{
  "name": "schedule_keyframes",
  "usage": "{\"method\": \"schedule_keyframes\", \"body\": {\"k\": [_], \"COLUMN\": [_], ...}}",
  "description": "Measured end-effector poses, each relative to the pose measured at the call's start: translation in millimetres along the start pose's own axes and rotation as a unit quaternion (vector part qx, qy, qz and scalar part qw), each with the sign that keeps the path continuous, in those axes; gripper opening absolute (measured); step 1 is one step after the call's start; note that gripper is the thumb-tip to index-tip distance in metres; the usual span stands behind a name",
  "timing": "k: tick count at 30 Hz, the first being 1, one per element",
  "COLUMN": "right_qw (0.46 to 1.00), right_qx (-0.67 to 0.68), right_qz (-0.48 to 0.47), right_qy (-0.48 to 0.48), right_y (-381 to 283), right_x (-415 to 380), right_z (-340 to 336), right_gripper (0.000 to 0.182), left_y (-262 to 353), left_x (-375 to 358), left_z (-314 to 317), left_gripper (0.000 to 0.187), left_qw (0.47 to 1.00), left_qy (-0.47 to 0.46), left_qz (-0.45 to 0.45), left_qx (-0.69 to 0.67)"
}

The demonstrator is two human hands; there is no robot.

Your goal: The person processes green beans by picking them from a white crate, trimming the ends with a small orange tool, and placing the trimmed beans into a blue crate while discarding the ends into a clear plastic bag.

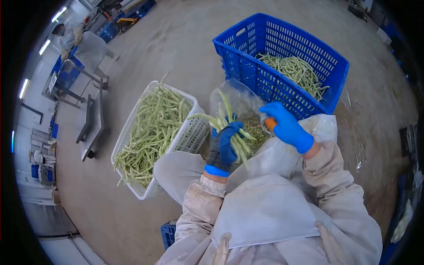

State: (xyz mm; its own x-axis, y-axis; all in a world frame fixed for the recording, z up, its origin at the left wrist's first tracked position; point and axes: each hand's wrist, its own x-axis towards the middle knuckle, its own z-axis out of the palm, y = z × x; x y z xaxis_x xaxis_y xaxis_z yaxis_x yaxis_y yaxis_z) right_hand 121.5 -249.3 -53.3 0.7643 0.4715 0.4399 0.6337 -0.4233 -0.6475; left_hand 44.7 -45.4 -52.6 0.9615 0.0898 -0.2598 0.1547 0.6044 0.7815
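White cloth bib apron point(267, 214) nearest cam. L blue-gloved hand point(226, 143) grips long, slim, pale-green beans point(240, 148) — just off right edge of white plastic crate point(189, 134); R hand point(287, 126) closed on small orange object point(270, 124) (type unclear). Beans prob. light, bendy, snappable — hold mid-bunch.

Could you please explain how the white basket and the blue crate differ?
The white basket is heaped with green beans up to about its rim; in the blue crate, the visible beans lie well below the rim. The white basket stands near the person's left knee, while the blue crate stands ahead and to the right. Both have walls with openings and hold green beans.
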Motion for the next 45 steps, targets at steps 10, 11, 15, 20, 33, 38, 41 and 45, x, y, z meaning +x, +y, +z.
{"method": "schedule_keyframes", "body": {"k": [10,11,15,20,33,38,41,45], "right_qw": [0.996,0.996,0.996,0.954,0.996,0.970,0.979,0.986], "right_qx": [0.031,0.031,-0.049,0.238,0.061,0.129,-0.194,0.145], "right_qz": [0.048,0.048,-0.016,0.104,0.057,0.133,-0.062,0.078], "right_qy": [-0.070,-0.070,-0.076,-0.146,-0.012,0.160,0.015,-0.022], "right_y": [-59.3,-57.4,-56.3,-71.9,-50.7,-1.7,6.9,-33.8], "right_x": [-12.5,-12.6,-14.2,-19.7,-25.6,-11.8,-17.4,-24.1], "right_z": [10.6,11.9,13.6,6.1,10.8,-4.4,-4.5,-5.2], "right_gripper": [0.020,0.020,0.016,0.015,0.015,0.023,0.026,0.030], "left_y": [0.7,2.1,2.7,-5.0,3.4,-7.7,2.9,8.8], "left_x": [-0.4,-0.9,-4.2,-3.5,-8.9,-1.3,8.8,12.9], "left_z": [12.1,13.0,11.5,-6.6,11.2,-1.3,-10.2,-20.6], "left_gripper": [0.023,0.022,0.020,0.026,0.035,0.033,0.030,0.024], "left_qw": [0.969,0.981,0.989,0.974,0.992,0.992,0.970,0.952], "left_qy": [0.073,0.079,0.076,-0.075,-0.079,-0.071,-0.093,-0.087], "left_qz": [0.207,0.162,0.115,0.128,-0.001,-0.053,-0.040,0.013], "left_qx": [0.111,0.077,0.056,0.171,0.102,-0.088,-0.221,-0.294]}}
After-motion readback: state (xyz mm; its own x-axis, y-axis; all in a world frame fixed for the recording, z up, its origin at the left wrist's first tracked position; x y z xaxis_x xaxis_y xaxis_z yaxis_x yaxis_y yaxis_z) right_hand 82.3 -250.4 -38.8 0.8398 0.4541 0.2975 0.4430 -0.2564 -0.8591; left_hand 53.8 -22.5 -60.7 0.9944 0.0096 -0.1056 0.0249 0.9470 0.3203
